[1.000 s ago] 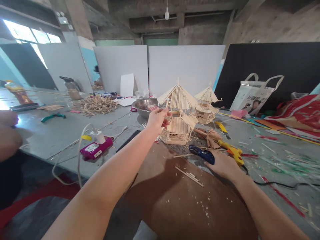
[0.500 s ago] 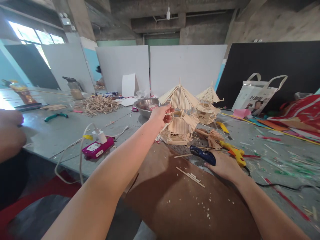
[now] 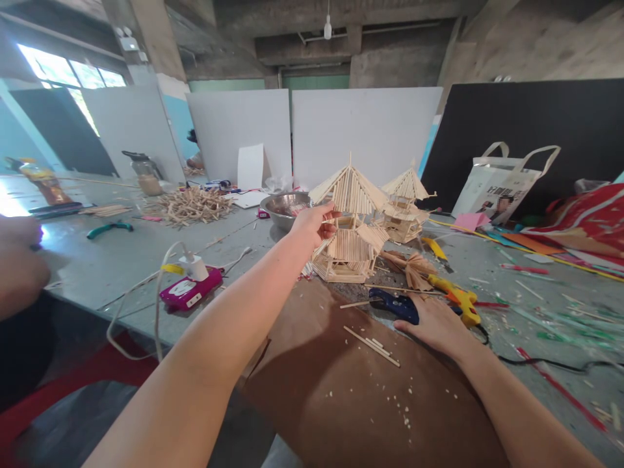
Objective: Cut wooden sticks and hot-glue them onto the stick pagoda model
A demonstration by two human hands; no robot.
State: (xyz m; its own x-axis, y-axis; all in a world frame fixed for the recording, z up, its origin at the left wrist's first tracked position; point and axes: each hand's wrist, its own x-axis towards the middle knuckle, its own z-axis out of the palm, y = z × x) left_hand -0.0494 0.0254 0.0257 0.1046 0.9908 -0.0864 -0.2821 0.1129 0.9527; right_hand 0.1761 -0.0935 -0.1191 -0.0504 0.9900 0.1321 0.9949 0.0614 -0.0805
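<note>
A pavilion model point(image 3: 348, 250) built of thin wooden sticks stands upright in front of me, with a pointed roof over a lower tier. My left hand point(image 3: 314, 224) is closed at its left side, fingers curled by the upper roof's edge; the fingertips are partly hidden. To the right, my right hand point(image 3: 439, 322) lies low over the handle end of a navy-blue hand cutter point(image 3: 397, 305), thumb stretched away from it. The cutter rests at the far edge of a brown board point(image 3: 322, 351). Loose short sticks point(image 3: 373, 346) and pale chips lie on the board.
Behind stands a second stick pavilion point(image 3: 404, 211), with a metal bowl point(image 3: 280, 207) to the left. A yellow glue gun point(image 3: 458, 299) lies by my right hand, its black cord running right. A purple power strip point(image 3: 190, 292) and stick pile point(image 3: 195, 207) are left. Someone's arm shows far left.
My right hand has loosened, its thumb moving off the navy-blue cutter, which now lies slightly lower with its handles looking spread. My left hand and the pavilion model have stayed put.
</note>
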